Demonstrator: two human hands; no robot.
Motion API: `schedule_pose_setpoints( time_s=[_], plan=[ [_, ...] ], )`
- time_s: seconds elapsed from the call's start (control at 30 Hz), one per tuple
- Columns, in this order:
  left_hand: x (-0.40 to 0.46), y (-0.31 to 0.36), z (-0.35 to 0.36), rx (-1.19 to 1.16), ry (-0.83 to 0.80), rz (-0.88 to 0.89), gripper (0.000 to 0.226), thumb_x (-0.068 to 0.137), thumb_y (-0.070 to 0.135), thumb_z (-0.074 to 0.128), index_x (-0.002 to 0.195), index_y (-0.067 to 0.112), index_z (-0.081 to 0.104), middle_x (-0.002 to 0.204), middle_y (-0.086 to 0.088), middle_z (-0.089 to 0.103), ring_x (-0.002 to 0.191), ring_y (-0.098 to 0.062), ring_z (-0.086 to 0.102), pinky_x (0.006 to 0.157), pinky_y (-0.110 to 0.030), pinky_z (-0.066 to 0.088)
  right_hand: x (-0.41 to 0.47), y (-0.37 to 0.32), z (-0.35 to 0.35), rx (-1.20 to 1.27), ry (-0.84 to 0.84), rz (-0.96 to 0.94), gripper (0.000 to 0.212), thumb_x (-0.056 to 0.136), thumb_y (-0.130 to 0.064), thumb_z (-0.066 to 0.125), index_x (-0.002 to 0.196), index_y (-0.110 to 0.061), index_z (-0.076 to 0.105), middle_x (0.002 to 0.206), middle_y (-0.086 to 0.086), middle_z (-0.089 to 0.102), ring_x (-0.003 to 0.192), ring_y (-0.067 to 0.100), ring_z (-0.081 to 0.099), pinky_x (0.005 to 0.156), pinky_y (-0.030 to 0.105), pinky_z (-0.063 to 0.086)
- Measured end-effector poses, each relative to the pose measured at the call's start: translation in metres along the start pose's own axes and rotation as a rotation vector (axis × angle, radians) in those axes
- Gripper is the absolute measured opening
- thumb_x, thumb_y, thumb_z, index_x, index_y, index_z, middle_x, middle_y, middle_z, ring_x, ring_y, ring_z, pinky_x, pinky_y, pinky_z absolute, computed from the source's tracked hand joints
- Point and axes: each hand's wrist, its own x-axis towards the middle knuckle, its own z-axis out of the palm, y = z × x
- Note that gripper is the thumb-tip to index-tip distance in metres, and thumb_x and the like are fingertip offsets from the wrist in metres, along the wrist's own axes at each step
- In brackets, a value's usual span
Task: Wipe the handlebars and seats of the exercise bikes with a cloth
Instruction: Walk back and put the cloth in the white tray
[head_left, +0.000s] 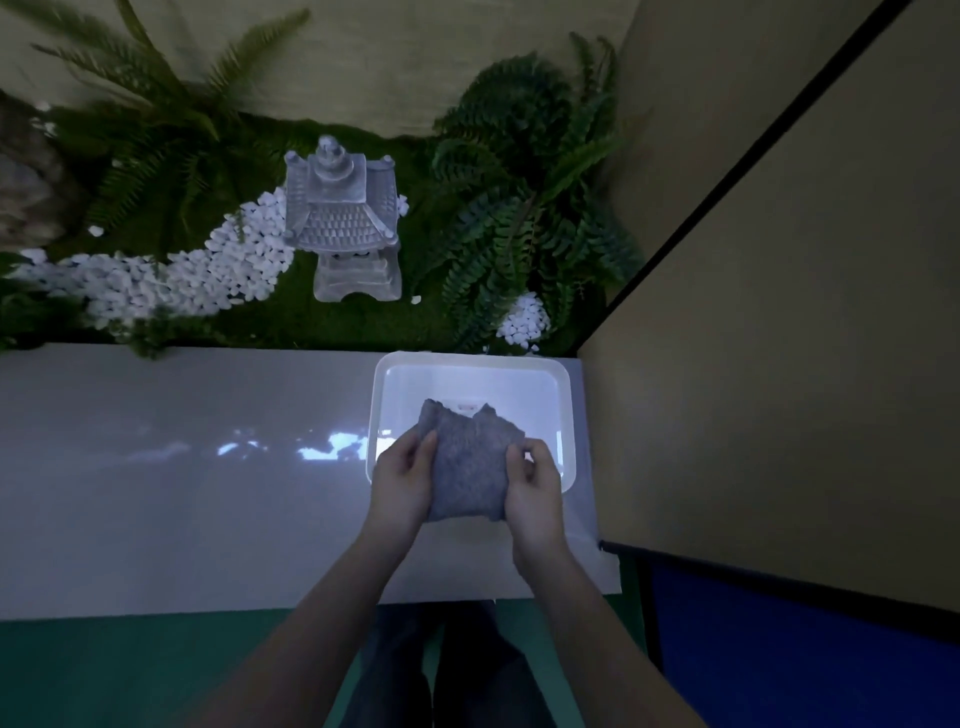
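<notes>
A grey cloth (470, 457) is held up between both hands over the near edge of a white plastic tub (470, 366). My left hand (400, 480) grips the cloth's left side with fingers curled around it. My right hand (535, 486) pinches its right side. The cloth's upper edge hangs loose above the tub's inside. No exercise bike, handlebar or seat shows in the head view.
The tub stands on a glossy white ledge (182, 467). Behind it lies a small garden with ferns (524, 208), white pebbles (208, 270) and a stone lantern (345, 218). A beige wall (779, 312) rises at the right. My legs stand on a green floor (130, 670).
</notes>
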Motion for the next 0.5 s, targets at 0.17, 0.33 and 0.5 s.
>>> schedule_pose_setpoints(
  time_s=[0.17,0.33,0.5],
  plan=[
    [0.051,-0.044,0.031,0.266,0.098,0.077,0.022,0.097,0.023,0.048,0.079,0.02,0.06,0.064,0.011,0.058,0.06,0.002,0.052,0.053,-0.007,0.036,0.066,0.033,0.008,-0.185,0.056,-0.059,0.016,0.102,-0.018,0.039,0.1,-0.009,0.052,0.089,0.022,0.061,0.077,0.025,0.057,0.064,0.036,0.045],
    [0.107,-0.093,0.05,0.299,-0.054,0.067,0.022,0.098,0.024,0.046,0.103,0.018,0.066,0.09,0.001,0.07,0.085,-0.014,0.063,0.069,-0.024,0.044,0.133,0.067,0.012,-0.015,0.015,0.108,0.019,0.101,-0.027,0.046,0.103,-0.013,0.058,0.103,0.004,0.065,0.096,0.019,0.062,0.081,0.036,0.053],
    [0.145,-0.132,0.067,0.283,-0.029,0.158,0.025,0.099,0.027,0.045,0.114,0.019,0.064,0.096,0.0,0.071,0.088,-0.014,0.065,0.074,-0.026,0.05,0.186,0.099,0.019,-0.267,0.037,-0.112,0.016,0.098,-0.025,0.051,0.107,-0.012,0.048,0.091,-0.002,0.058,0.084,0.013,0.059,0.065,0.015,0.046]
  ],
)
